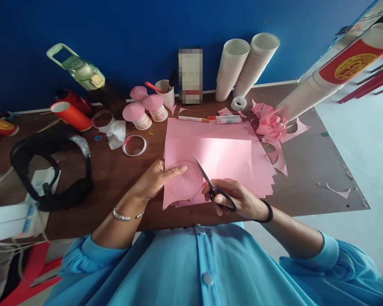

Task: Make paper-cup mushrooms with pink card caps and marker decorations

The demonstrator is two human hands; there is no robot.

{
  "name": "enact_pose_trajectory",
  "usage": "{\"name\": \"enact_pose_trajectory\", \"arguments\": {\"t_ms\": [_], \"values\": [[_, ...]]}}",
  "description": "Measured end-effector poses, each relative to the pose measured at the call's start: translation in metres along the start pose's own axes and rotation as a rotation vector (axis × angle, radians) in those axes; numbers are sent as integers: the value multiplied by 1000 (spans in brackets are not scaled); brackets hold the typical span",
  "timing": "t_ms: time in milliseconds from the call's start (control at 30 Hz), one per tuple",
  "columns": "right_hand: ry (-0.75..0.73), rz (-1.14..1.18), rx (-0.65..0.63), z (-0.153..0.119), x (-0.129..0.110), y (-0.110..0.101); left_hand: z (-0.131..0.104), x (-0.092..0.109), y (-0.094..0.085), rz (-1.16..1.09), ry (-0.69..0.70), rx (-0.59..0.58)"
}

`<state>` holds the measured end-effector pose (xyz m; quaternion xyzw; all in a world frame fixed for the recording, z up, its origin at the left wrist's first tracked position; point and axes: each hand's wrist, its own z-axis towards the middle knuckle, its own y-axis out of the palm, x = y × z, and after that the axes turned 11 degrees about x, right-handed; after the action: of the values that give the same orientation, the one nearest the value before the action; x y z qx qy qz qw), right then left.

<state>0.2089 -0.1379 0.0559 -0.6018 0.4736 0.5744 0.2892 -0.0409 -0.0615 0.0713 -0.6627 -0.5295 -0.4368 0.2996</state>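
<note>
In the head view, the only one, pinches a pink sheet [223,163] near its left edge with the left hand [155,180], thumb on top and pointing inward over a drawn circle [185,185], other fingers mostly hidden beneath the paper. Holds scissors [213,187] in the right hand [231,196], with fingers curled round the dark handles and blades pointing forward and leftward at the circle's right side. Cannot tell blades biting into paper from blades merely lying over it.

Has the sheet in front of the body, over a pile of pink paper [261,170] near the front of the desk [153,219]. Leaves jagged pink scraps [271,121] to the right, and pink-topped cups [142,117] farther back on the left, with a tape ring [124,146] nearer.

Seems to be midway through cutting out the circle, judging by paper apparently trimmed away along its near side and joined to the sheet on its far side. Calls next, most likely, for guiding the blades along the right-hand curve, turning the sheet with the left hand, and shifting the thumb clear before reaching the left part of the outline.
</note>
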Motion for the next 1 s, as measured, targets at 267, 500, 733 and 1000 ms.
{"name": "enact_pose_trajectory", "arguments": {"t_ms": [267, 500, 733, 1000], "values": [[-3, -18, 7, 0, -2, 1, -2, 4, -2, 41, 38, -22], [-11, -56, 7, 0, -1, -1, -4, 9, 2, 77, 71, -18], [10, -51, 10, 1, 0, -3, -2, 9, -1, 78, 29, -35], [34, -13, 15, 1, -4, -2, -2, 10, 1, 64, 42, -53]]}}
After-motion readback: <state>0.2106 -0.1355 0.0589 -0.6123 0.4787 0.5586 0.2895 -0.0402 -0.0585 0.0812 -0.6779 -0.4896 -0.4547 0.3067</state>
